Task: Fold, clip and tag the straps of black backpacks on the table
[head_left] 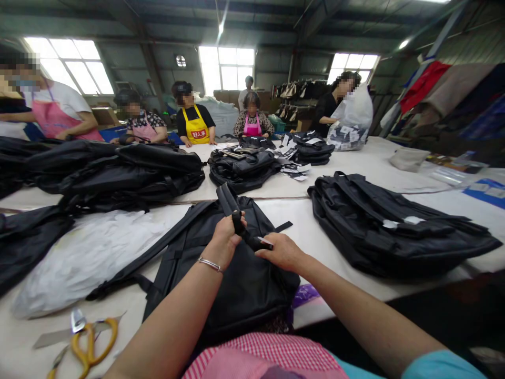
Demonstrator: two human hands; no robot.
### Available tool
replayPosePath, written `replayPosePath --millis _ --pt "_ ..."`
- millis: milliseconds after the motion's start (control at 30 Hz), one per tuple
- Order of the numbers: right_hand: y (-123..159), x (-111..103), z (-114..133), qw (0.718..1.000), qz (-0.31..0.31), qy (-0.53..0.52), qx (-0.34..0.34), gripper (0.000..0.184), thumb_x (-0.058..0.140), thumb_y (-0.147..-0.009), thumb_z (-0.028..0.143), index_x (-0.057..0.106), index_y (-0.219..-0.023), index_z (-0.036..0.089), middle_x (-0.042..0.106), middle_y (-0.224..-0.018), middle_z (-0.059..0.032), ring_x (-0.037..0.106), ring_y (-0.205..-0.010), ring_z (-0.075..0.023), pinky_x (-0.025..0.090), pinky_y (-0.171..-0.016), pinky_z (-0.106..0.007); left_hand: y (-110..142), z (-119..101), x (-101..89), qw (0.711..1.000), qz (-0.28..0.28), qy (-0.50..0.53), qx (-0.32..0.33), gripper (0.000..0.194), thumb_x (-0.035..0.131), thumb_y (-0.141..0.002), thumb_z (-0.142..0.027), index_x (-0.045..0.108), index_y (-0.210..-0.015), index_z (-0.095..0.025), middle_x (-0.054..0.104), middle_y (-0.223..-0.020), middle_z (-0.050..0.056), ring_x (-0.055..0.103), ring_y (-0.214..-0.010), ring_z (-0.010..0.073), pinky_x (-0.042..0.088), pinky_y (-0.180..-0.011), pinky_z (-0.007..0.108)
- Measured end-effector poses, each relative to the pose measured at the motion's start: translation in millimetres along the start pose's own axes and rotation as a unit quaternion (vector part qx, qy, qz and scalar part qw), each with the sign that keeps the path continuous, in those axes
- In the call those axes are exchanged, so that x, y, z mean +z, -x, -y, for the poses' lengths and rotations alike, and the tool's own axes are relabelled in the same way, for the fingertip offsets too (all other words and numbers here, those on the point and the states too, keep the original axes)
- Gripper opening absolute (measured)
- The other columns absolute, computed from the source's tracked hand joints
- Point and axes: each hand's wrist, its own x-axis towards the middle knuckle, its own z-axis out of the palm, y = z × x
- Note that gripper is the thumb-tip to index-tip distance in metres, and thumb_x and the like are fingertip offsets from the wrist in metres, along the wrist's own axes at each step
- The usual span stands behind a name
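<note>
A black backpack [252, 284] lies in front of me at the table's near edge, its straps facing up. My left hand [226, 234] is closed round a black shoulder strap [226, 199] near the middle of the bag. Close beside it, my right hand [282, 251] pinches the dark lower end of that strap, where a small white piece shows at the fingers. The other shoulder strap [145, 252] trails off to the left across the table. What exactly lies inside each fist is partly hidden.
Yellow-handled scissors [90, 342] lie at front left, beside a white plastic bag [90, 258]. Stacked black backpacks [394, 226] stand at right, with more bags [134, 168] at back left. White tags [294, 168] are scattered mid-table. Several people stand or sit across the table.
</note>
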Motion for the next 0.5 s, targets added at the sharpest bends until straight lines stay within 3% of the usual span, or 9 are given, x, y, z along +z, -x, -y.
replayPosePath --millis 67,167,333,500 --pt "2.0 0.7 4.1 1.0 -0.004 -0.003 0.0 0.025 0.068 -0.077 0.039 0.062 -0.063 0.02 0.061 -0.067 -0.0015 0.05 -0.062 -0.0151 0.029 -0.056 -0.026 0.3 -1.3 3.2 1.0 -0.004 0.005 -0.007 0.015 0.052 -0.077 0.003 0.058 -0.069 -0.008 0.049 -0.048 -0.001 0.045 -0.038 0.0043 0.04 -0.038 0.012" --pt "8.7 -3.7 7.7 0.995 0.03 -0.095 0.005 0.031 0.059 -0.082 0.036 0.052 -0.056 0.019 0.052 -0.057 0.0019 0.044 -0.055 -0.0123 0.026 -0.052 -0.025 -1.1 -4.2 3.2 1.0 -0.015 0.012 -0.016 0.013 0.053 -0.081 -0.001 0.057 -0.072 -0.009 0.05 -0.051 -0.001 0.045 -0.038 0.0046 0.04 -0.037 0.013" --pt "39.8 -8.8 -5.8 0.957 0.11 -0.25 0.1 0.036 0.059 -0.078 0.037 0.04 -0.053 0.02 0.036 -0.05 0.0059 0.031 -0.05 -0.0093 0.022 -0.048 -0.025 -15.8 -10.6 -6.9 0.998 -0.047 0.025 -0.023 0.012 0.048 -0.088 -0.005 0.054 -0.079 -0.01 0.053 -0.06 0.001 0.043 -0.037 0.0035 0.039 -0.035 0.013" --pt "69.0 -7.9 -30.0 0.935 0.129 -0.296 0.147 0.033 0.058 -0.08 0.041 0.047 -0.058 0.019 0.04 -0.051 0.0048 0.036 -0.05 -0.0102 0.026 -0.048 -0.024 -24.9 -22.2 -10.4 0.998 -0.051 0.041 0.003 0.016 0.04 -0.094 -0.006 0.05 -0.083 -0.012 0.053 -0.066 0.001 0.039 -0.038 -0.0002 0.038 -0.037 0.01"
